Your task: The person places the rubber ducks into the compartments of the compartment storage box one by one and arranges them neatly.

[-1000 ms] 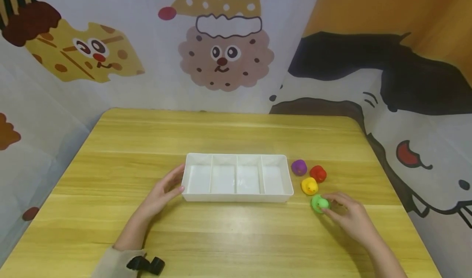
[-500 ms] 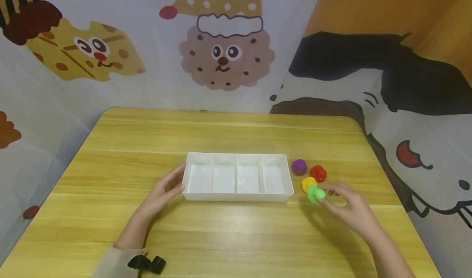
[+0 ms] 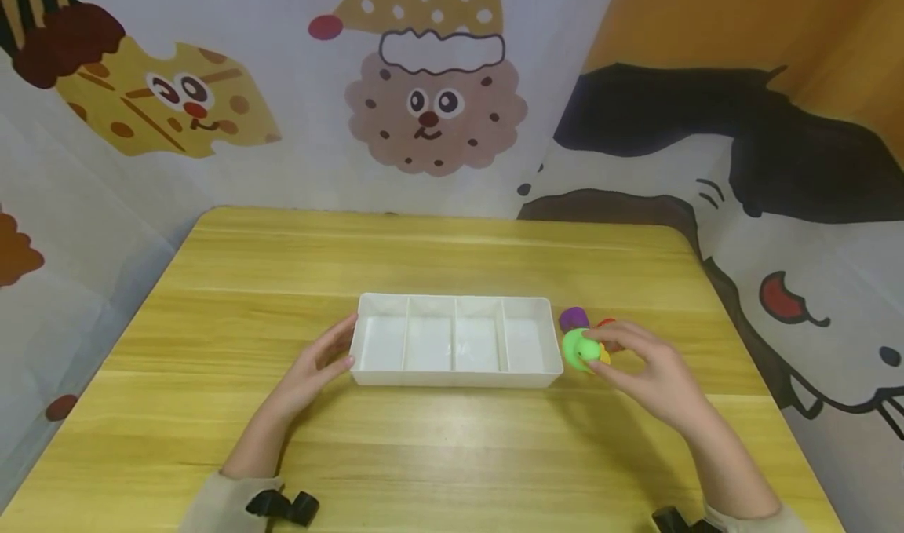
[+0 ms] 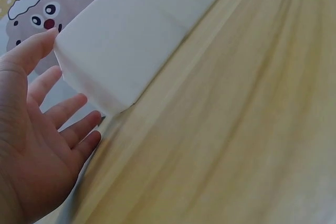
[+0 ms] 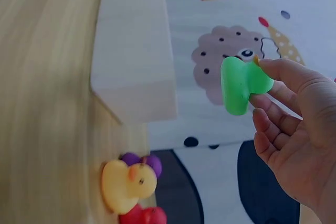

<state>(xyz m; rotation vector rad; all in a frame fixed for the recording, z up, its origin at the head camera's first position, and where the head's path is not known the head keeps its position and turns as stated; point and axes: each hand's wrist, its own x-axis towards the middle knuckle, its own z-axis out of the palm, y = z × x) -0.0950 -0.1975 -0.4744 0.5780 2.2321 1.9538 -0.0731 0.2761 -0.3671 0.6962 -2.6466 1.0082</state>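
A white tray (image 3: 455,378) with several compartments in a row stands in the middle of the table; no thing shows inside it. My left hand (image 3: 311,370) touches its left end with thumb and fingertips, the fingers fairly straight in the left wrist view. Between thumb and fingers my right hand (image 3: 657,372) pinches a green toy duck (image 5: 233,85), raised above the table just right of the tray. Below it sit a yellow duck (image 5: 118,187), a purple duck (image 3: 573,318) and a red duck (image 5: 147,216). In the head view, the green duck and right hand partly cover the yellow and red ones.
The wooden table (image 3: 438,454) ends at the back against a cloth (image 3: 282,188) printed with cartoon figures. Each wrist wears a black strap mount, such as the left strap (image 3: 282,506).
My right hand has lifted the green duck off the table and carried it left and away from me, towards the tray's right end. The left hand and tray stay put.
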